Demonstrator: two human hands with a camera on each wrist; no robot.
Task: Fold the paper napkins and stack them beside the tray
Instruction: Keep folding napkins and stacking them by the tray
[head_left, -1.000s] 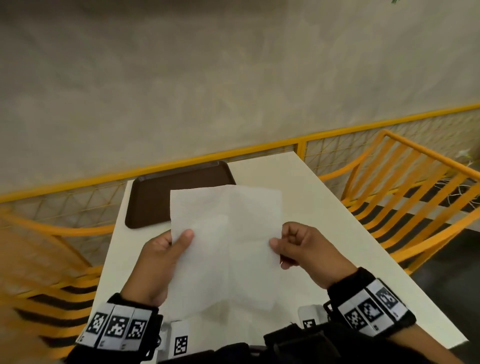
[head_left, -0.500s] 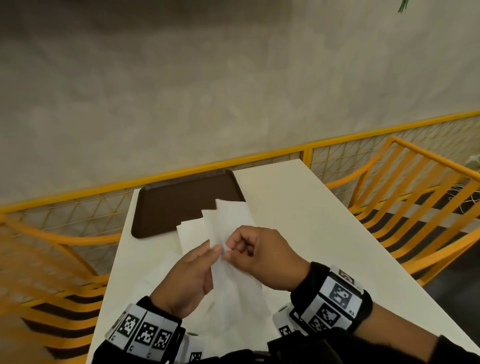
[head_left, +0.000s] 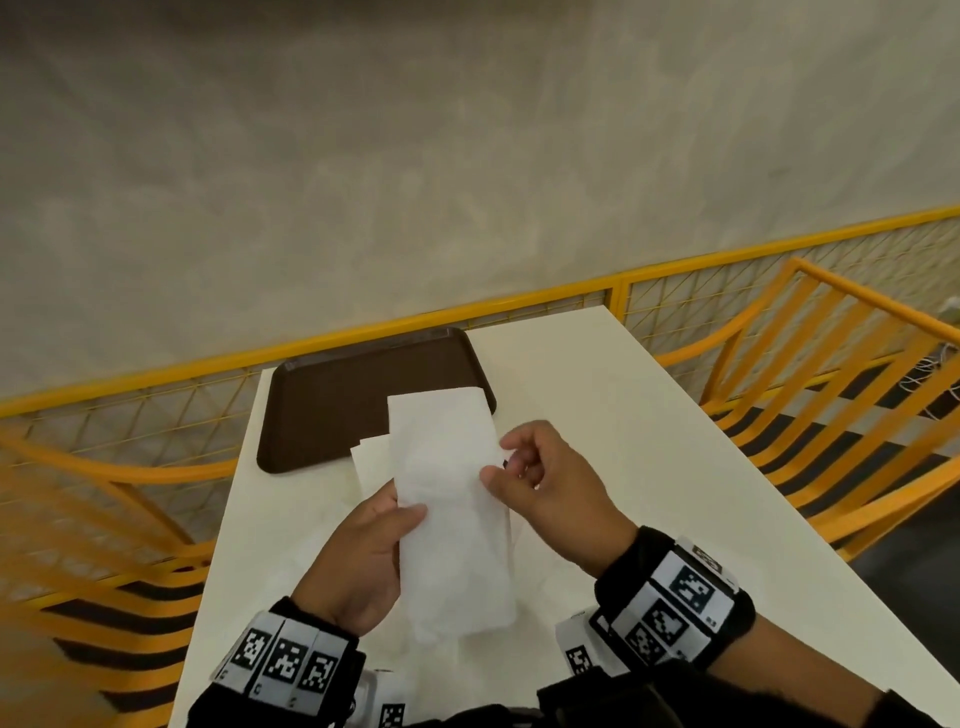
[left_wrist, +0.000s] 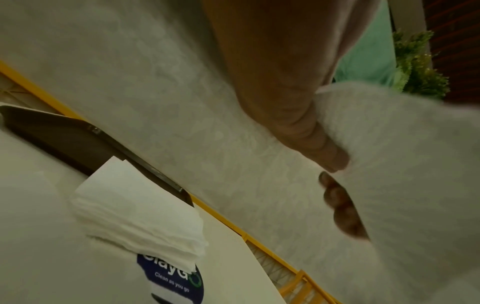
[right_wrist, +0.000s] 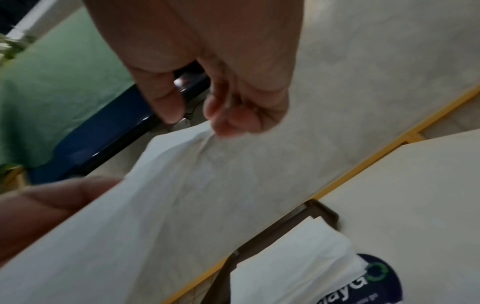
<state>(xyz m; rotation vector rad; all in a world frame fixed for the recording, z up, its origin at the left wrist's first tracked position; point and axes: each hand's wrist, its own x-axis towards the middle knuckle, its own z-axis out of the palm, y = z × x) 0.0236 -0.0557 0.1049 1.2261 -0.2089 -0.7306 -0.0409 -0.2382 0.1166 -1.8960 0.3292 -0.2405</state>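
Two hands hold one white napkin up over the desk.

The napkin (head_left: 452, 514) is folded into a long strip and hangs in the air — it does not touch the desk (head_left: 597, 415). The left hand (head_left: 358, 566) grips its left edge, thumb on top and the other fingers curled behind the paper. The right hand (head_left: 550, 483) has curled fingers and pinches the right edge near the top with thumb and fingertips. A stack of napkins (left_wrist: 137, 214) lies flat on the desk, just beside the near edge of the brown tray (head_left: 358, 400) — it partly covers a blue round sticker (left_wrist: 176, 283). A yellow rail (head_left: 467, 314) runs behind the desk, and a yellow chair (head_left: 831, 395) stands to the right.
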